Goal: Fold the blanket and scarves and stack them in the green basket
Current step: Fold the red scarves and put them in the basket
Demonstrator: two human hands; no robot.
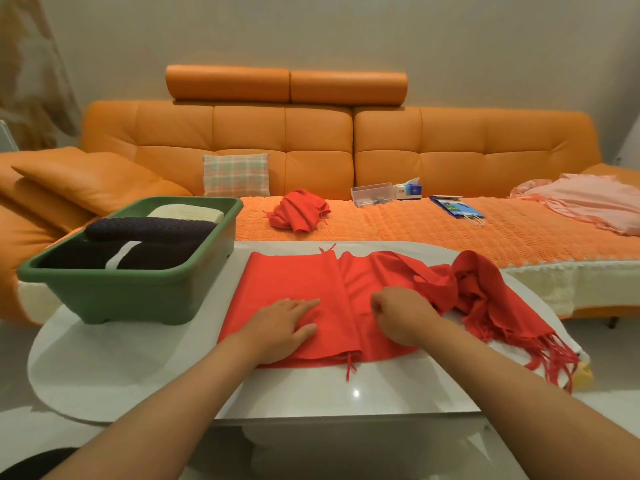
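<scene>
Glossy white oval table [311, 396] stood before an orange leather sofa [311, 133]. On the table lay a long red woollen scarf with fringed ends [298, 282], its left part folded flat, its right end heaped in loose ridges with the fringe trailing toward the table's edge. The left hand [277, 327] pressed flat on the folded panel, fingers straight. The right hand [398, 315] had its fingers curled into the cloth just beside the fold's edge, apparently pinching it.

So soft and limp a weave could slide on that slick top. A pull from the right might drag the folded layers askew, and the heavy bunched end might tug the rest sideways.

To the left, a deep green plastic basket [138, 296] already held folded dark knits [149, 228] and a cream ribbed piece [187, 211], so more might stand above its rim. A crumpled second red scarf [298, 211] and a pale pink blanket [588, 199] lay unfolded on the sofa seat.
</scene>
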